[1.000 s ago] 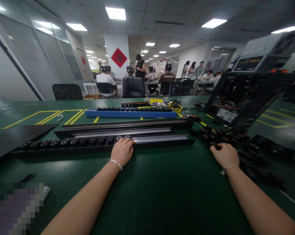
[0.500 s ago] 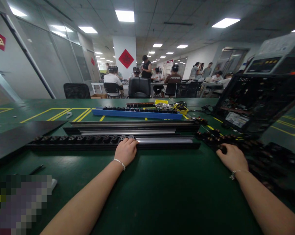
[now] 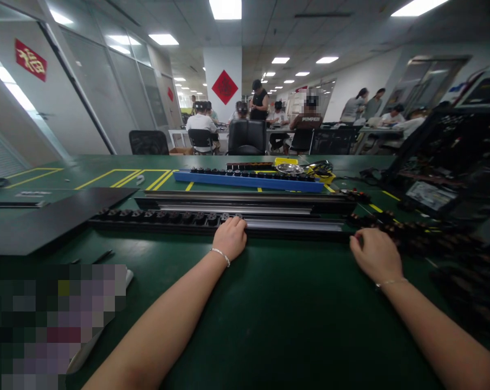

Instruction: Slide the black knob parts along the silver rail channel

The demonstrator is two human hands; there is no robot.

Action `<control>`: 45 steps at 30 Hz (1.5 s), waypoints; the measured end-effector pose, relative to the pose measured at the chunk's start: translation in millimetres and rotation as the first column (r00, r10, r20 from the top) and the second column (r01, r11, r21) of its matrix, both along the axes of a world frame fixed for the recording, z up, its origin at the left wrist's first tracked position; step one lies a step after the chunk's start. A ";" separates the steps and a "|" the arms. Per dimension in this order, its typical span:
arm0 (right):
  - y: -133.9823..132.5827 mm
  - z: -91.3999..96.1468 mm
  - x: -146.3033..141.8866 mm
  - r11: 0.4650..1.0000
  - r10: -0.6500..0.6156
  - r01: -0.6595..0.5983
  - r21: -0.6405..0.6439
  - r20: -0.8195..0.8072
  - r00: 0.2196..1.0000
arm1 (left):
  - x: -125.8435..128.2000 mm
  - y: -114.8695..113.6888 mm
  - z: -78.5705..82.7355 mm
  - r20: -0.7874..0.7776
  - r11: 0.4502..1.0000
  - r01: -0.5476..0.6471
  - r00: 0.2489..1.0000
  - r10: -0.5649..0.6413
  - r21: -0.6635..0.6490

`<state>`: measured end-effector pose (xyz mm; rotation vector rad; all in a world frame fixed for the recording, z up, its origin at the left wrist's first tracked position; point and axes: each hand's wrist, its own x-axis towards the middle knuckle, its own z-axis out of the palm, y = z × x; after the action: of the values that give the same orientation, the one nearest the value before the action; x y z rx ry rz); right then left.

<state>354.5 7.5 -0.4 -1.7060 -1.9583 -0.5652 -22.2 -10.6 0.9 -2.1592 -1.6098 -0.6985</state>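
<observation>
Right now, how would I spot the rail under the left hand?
On the green table lie three long rails. It is the black rail nearest the person, under the left hand. The rail behind is bare, the blue rail lies beyond; this one's left half holds small dark parts.

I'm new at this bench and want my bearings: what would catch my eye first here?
Two bare forearms reach across the green table: the left hand rests on a long black rail half lined with small black parts, and the right hand lies near the rail's right end, beside a heap of black parts. Behind them lies a bright blue rail.
</observation>
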 end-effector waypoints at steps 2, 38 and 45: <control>-2.2 3.0 -37.9 0.991 0.119 -0.119 -0.052 -0.018 0.993 | -1.9 -1.8 2.5 0.035 0.999 -0.037 0.999 0.036 0.026; 11.7 7.5 -286.7 0.952 0.128 -0.246 -0.180 -0.496 0.859 | -24.1 16.2 -1.7 0.257 0.978 -0.201 0.949 0.180 0.060; 10.2 10.0 -286.0 0.948 0.125 -0.250 -0.195 -0.495 0.860 | -24.6 15.9 -2.1 0.255 0.978 -0.199 0.951 0.177 0.066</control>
<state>68.5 17.7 9.5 -1.5751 -1.8489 0.1828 -46.9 5.3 -1.3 -1.8822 -1.8404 -0.9922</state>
